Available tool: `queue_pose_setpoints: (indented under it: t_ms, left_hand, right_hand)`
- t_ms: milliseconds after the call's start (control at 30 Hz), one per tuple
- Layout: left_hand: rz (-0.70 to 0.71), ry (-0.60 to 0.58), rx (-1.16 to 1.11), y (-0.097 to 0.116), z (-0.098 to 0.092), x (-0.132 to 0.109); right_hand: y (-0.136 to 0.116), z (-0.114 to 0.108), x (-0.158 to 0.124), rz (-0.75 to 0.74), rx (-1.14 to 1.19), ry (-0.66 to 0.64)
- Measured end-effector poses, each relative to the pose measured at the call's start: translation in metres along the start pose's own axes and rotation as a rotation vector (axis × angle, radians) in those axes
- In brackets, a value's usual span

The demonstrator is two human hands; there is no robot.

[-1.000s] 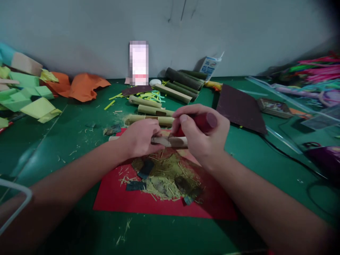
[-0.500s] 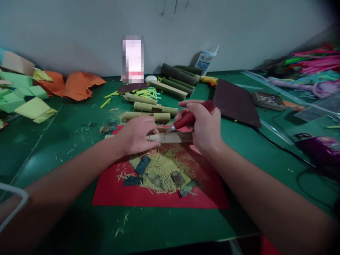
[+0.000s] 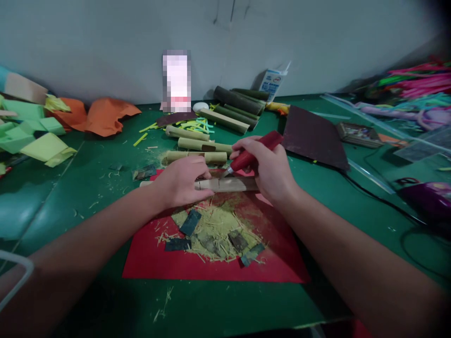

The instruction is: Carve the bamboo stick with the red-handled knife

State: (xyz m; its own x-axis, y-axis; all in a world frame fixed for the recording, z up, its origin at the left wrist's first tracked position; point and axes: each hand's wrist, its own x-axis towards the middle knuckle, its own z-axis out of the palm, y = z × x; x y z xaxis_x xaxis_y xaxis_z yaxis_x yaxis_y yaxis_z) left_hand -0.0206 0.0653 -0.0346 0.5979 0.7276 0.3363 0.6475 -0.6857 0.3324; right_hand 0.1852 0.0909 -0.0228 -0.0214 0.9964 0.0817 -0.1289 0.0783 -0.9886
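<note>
Bamboo piece point(image 3: 237, 184) is pinned by left hand point(image 3: 183, 182), fingers bent over it; red-handled tool point(image 3: 252, 155), slanted above it, is gripped by right hand point(image 3: 273, 171); carton point(image 3: 271, 83) label behind it unreadable.

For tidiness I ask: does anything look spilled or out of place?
Yes: pale shavings lie on the green table, in front of the red sheet. They look stray because the larger heap sits on the sheet.
</note>
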Motion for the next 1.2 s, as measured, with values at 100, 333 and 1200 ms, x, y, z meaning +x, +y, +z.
queue_pose_setpoints:
  t_ms: [100,333,1200]
  left_hand:
    - [0.008,0.004,-0.001,0.0,0.0,0.0]
    - [-0.012,-0.017,0.015,0.0,0.001,0.001]
    - [-0.048,-0.03,0.044,0.001,0.003,0.0]
  right_hand:
    - [-0.001,0.003,-0.006,-0.06,-0.167,-0.035]
    - [-0.002,0.0,-0.012,-0.3,-0.483,-0.168]
    - [-0.004,0.015,-0.015,-0.065,-0.522,-0.237]
